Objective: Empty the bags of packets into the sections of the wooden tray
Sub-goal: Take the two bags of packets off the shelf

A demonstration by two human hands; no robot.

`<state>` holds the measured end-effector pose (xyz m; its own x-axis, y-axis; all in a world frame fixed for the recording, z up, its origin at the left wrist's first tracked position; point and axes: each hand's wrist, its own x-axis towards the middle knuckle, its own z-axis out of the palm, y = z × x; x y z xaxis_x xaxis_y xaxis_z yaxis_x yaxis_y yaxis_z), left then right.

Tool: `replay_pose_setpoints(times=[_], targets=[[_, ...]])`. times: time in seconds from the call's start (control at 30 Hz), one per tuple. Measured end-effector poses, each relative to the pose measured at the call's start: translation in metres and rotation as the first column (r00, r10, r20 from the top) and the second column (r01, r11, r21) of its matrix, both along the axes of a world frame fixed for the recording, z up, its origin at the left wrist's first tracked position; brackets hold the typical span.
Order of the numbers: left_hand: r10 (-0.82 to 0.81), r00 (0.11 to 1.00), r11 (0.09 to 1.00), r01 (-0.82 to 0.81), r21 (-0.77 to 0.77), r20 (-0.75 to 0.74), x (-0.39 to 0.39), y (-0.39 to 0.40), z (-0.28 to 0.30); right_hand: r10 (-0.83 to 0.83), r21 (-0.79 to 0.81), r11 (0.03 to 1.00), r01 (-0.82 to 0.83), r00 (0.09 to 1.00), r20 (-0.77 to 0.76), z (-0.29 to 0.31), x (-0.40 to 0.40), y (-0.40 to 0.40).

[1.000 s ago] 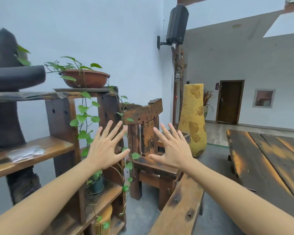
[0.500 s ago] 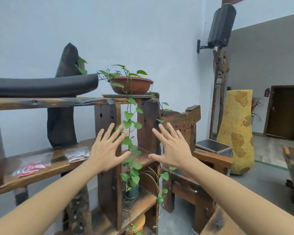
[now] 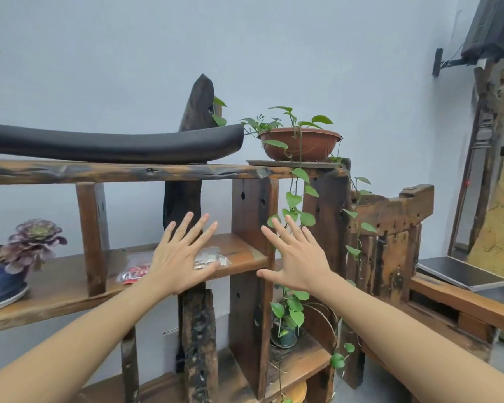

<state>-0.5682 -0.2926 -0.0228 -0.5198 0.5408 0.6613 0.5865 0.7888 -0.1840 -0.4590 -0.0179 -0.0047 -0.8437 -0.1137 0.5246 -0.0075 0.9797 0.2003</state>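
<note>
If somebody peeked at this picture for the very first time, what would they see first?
Probably the two bare hands held up in the middle with fingers spread wide, the left hand and the right hand, holding nothing. Behind the left hand, on the middle wooden shelf, lie two clear bags of packets, one red and one pale. Up on top right sits a brown pot with green vines trailing down.

Two clear bags of packets lie on the middle board of the wooden shelf [image 3: 70, 283]: one with red packets [image 3: 133, 274] and one with pale packets [image 3: 213, 258]. Three potted plants show: a purple succulent [image 3: 32, 242], a trailing vine in a brown bowl [image 3: 300, 142], and a small pot [image 3: 285, 335] lower down. Two bare hands, the left hand [image 3: 178, 263] and the right hand [image 3: 298, 261], are raised with fingers spread.
</note>
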Motion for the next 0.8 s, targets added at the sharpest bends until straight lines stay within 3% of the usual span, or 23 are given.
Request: replay_pose_setpoints(times=[0.47, 0.8], targets=[[0.288, 0.955, 0.958, -0.286, -0.039, 0.066, -0.086, -0.046, 0.0, 0.201, -0.042, 0.979, -0.198, 0.976, 0.087, -0.005, -0.142, -0.009], [0.302, 0.938, 0.949, -0.278, -0.151, 0.17, -0.128, -0.062, 0.002, 0.35, -0.106, 0.936, -0.336, 0.916, 0.195, -0.011, -0.237, -0.003]])
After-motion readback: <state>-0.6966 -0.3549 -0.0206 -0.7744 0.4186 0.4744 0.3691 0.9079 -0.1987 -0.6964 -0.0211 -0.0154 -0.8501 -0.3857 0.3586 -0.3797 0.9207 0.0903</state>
